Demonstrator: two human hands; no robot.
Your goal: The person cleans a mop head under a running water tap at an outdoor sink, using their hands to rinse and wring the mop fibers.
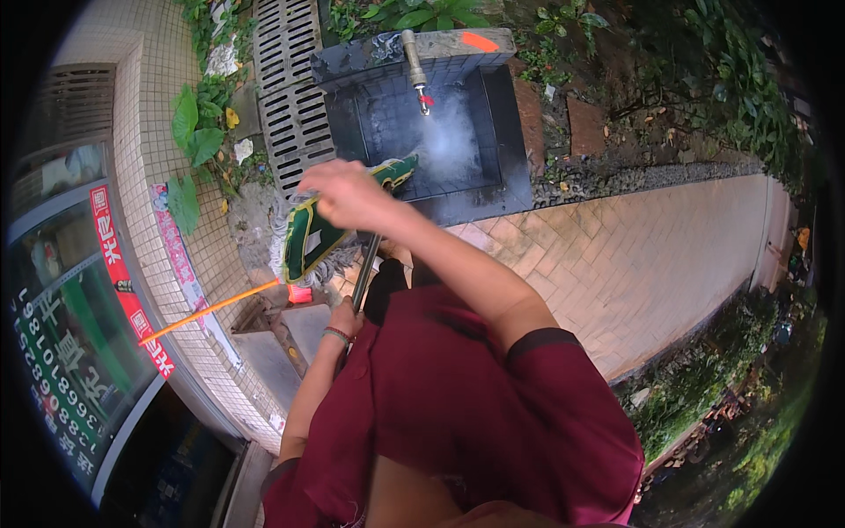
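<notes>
My left hand (346,320) is closed around the metal pole (367,270) of a flat mop, close to my body. The mop head (304,241) has a green fabric back with yellow trim and a fringe of grey strands. My right hand (350,195), blurred and with curled fingers, is over the middle of the mop head; whether it grips the fabric is unclear. The mop's far end reaches over a dark tiled basin (508,132). Above the basin, a metal tap (414,63) points down, and a whitish blur of water (452,138) shows below it.
A slotted drain grate (290,86) runs beside the basin. An orange-handled brush or broom (211,310) leans at the left by a tiled wall (148,145) and a shop window. Brick paving (634,244) stretches right, bordered by a pebbled kerb (634,177) and plants.
</notes>
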